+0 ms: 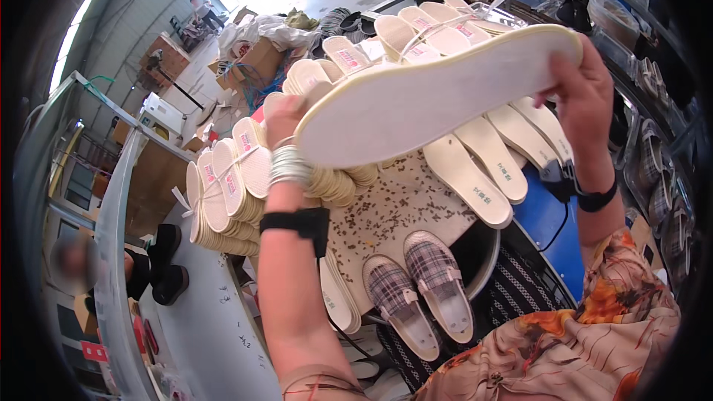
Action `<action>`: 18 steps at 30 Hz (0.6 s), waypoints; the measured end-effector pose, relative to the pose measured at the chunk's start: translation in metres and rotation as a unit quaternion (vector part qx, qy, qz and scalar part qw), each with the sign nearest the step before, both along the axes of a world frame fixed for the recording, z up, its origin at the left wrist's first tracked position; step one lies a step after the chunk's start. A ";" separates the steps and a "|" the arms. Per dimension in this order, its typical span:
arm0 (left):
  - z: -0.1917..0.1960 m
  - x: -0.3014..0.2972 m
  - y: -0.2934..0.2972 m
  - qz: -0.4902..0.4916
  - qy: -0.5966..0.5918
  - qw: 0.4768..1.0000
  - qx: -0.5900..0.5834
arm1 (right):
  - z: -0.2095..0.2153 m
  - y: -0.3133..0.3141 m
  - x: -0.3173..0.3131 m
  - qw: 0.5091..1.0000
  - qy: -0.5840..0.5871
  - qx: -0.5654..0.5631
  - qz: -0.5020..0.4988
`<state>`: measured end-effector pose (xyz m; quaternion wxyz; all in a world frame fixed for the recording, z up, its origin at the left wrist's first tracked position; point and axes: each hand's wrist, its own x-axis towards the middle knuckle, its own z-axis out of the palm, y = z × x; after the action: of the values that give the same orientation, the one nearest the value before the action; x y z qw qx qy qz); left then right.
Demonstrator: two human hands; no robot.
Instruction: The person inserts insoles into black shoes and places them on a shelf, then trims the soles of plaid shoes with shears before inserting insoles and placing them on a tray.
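Note:
A large cream insole (438,93) with a plain whitish face is held up across the view. My right hand (583,93) grips its far right end between thumb and fingers. At its left end is my left hand (284,117), closed on the edge, its fingers partly hidden behind the insole. Several pale bands (290,167) circle my left wrist. Below the held insole, loose insoles (483,178) lie fanned out on the right side of the table. A pair of plaid slip-on shoes (420,289) sits at the table's near edge.
Tied bundles of insoles (234,171) line the table's left and far sides. Small brown specks litter the tabletop (386,212). Racks of shoes (653,156) stand along the right. A metal frame (126,178) rises at left, with a person (78,263) beyond it.

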<state>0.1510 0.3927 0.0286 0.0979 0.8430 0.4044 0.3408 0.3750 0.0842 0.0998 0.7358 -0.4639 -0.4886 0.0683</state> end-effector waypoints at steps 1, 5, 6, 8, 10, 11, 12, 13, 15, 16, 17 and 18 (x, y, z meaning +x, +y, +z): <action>0.018 0.005 -0.021 -0.052 -0.151 0.971 0.176 | 0.002 -0.020 0.008 0.996 0.083 0.001 -0.039; 0.062 -0.084 -0.087 -0.218 -0.566 0.725 -0.325 | -0.052 -0.076 0.053 0.958 0.263 -0.087 0.070; 0.076 -0.096 -0.130 -0.168 -0.599 0.705 -0.339 | -0.064 -0.085 0.044 0.932 0.335 -0.126 0.061; 0.063 -0.138 -0.185 -0.226 -0.605 0.621 -0.444 | -0.095 -0.111 0.037 0.880 0.403 -0.207 0.142; 0.032 -0.165 -0.238 -0.236 -0.534 0.601 -0.546 | -0.113 -0.135 0.018 0.865 0.391 -0.281 0.145; 0.025 -0.158 -0.290 -0.137 -0.498 0.666 -0.539 | -0.118 -0.137 0.015 0.866 0.351 -0.317 0.165; 0.013 -0.159 -0.329 0.025 -0.484 0.678 -0.553 | -0.118 -0.138 0.004 0.860 0.354 -0.323 0.174; -0.005 -0.167 -0.357 0.115 -0.476 0.649 -0.582 | -0.113 -0.136 -0.010 0.874 0.267 -0.382 0.139; -0.014 -0.165 -0.412 0.101 -0.420 0.595 -0.677 | -0.113 -0.137 -0.028 0.893 0.116 -0.428 0.075; -0.012 -0.165 -0.430 0.092 -0.350 0.591 -0.721 | -0.110 -0.140 -0.038 0.907 -0.017 -0.416 0.062; -0.009 -0.166 -0.441 0.080 -0.277 0.583 -0.759 | -0.106 -0.142 -0.048 0.906 -0.151 -0.393 0.046; -0.008 -0.169 -0.444 0.054 -0.269 0.573 -0.772 | -0.103 -0.143 -0.063 0.919 -0.238 -0.311 0.043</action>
<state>-0.0182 -0.0515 0.0202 0.7975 0.2942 0.5140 0.1151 0.3116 -0.0592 -0.0029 0.4131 -0.6502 -0.6229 0.1365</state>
